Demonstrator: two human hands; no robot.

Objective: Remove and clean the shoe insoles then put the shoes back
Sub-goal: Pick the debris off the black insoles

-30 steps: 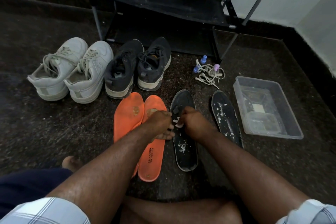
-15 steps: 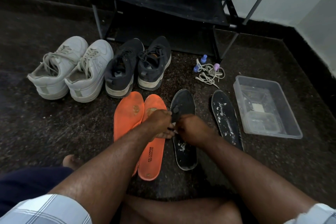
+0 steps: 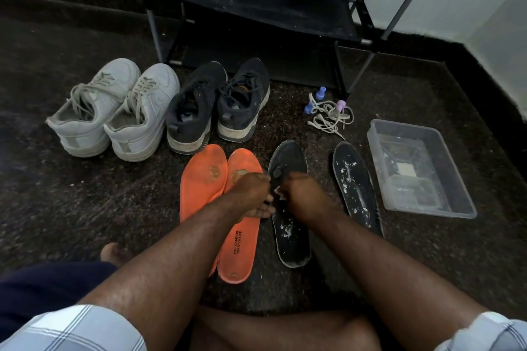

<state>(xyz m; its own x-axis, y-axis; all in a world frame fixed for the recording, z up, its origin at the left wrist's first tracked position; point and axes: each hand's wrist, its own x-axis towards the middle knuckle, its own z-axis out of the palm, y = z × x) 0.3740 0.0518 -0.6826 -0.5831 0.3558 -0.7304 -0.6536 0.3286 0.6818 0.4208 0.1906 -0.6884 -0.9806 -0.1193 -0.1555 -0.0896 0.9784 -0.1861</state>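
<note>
Two black insoles lie on the floor, both flecked with white residue. My left hand point(image 3: 252, 194) rests on the left edge of the nearer black insole point(image 3: 291, 239), fingers laid across it. My right hand point(image 3: 303, 195) grips a small white wipe point(image 3: 278, 191) against the middle of that insole. The second black insole point(image 3: 356, 185) lies to the right, untouched. Two orange insoles point(image 3: 202, 179) lie side by side on the left, partly under my left forearm. Behind them stand a pair of dark sneakers point(image 3: 219, 102) and a pair of white sneakers point(image 3: 114, 111).
A clear plastic tub point(image 3: 456, 168) with a little water sits at the right. Loose white laces point(image 3: 330, 115) and small blue and pink caps lie behind the insoles. A black shoe rack point(image 3: 256, 6) stands against the wall. My bare legs are folded in front.
My right hand slid a little toward me along the black insole and back again. My left hand stayed on the insole's edge.
</note>
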